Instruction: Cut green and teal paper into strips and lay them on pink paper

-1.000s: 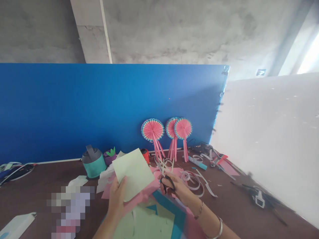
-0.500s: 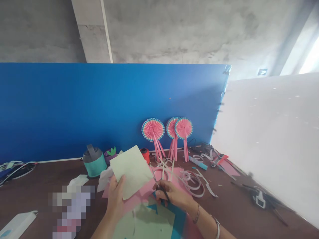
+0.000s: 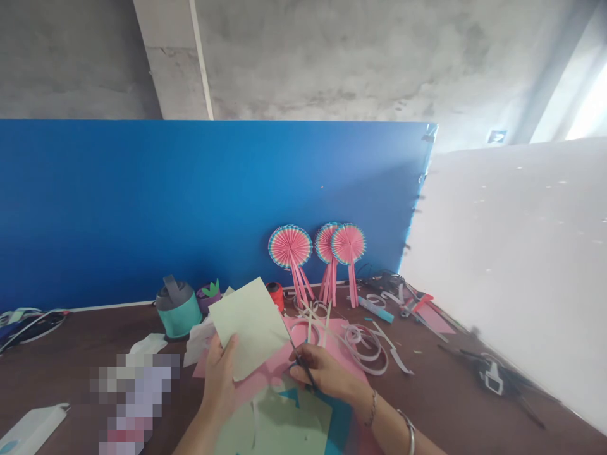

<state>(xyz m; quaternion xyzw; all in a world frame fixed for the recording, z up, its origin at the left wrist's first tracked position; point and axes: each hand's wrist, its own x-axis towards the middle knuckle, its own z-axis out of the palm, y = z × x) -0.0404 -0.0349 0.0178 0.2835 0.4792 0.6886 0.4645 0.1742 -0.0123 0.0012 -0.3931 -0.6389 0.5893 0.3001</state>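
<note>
surface: brown table [image 3: 76, 354] | on it: teal jar [image 3: 179, 311]; red spool [image 3: 275, 294]; white paper strips [image 3: 367, 344]; coloured sheets [image 3: 303, 424]

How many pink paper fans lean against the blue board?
3, all against the blue board: the left fan stands apart, the middle fan is partly covered by the right fan. Others may hide behind them.

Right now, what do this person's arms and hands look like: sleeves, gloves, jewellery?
The left hand and right hand are ungloved, with no sleeves in view on the forearms. The right wrist wears a thin dark bracelet and, further up the arm, a silver metal bangle.
</note>
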